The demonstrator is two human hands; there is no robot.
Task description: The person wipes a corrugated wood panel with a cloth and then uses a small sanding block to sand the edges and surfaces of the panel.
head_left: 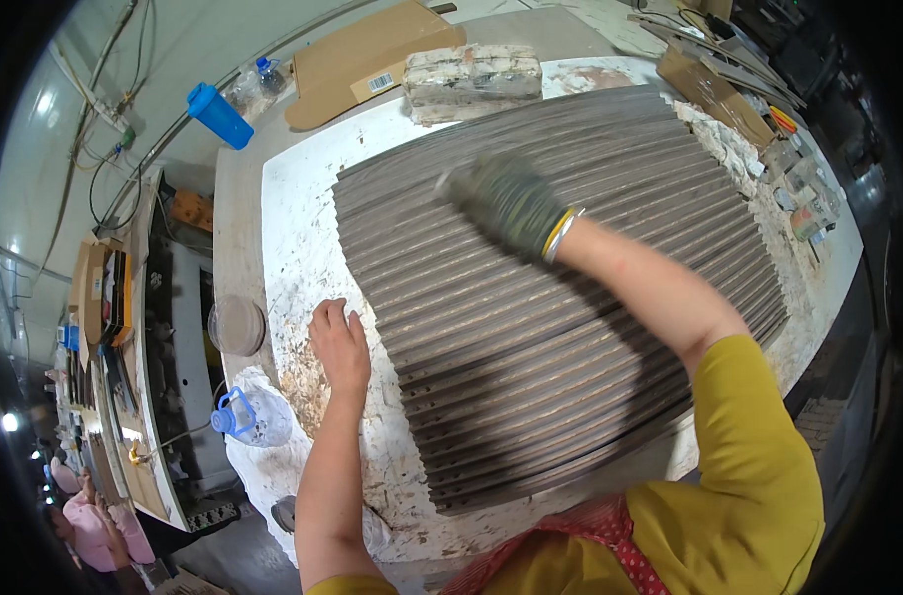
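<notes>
A wide set of grey-brown ribbed strips (531, 327) lies side by side across the table, with uneven ends at left and right. My right hand (506, 203), in a dark grey-green glove with a yellow cuff, is over the far left part of the strips. Its fingers look closed and slightly blurred; a small pale bit shows at their front, too unclear to name. Bare and empty, my left hand (339, 342) rests at the left ends of the strips, over the stained white sheet (298, 218), with its fingers apart.
At the back stand a wrapped block (471, 84) and a flat cardboard piece (362, 59). A blue bottle (219, 116) is at the far left. Nearer are a round lidded tub (240, 325) and a clear jug with blue handle (258, 416). Jars (813, 213) stand at right.
</notes>
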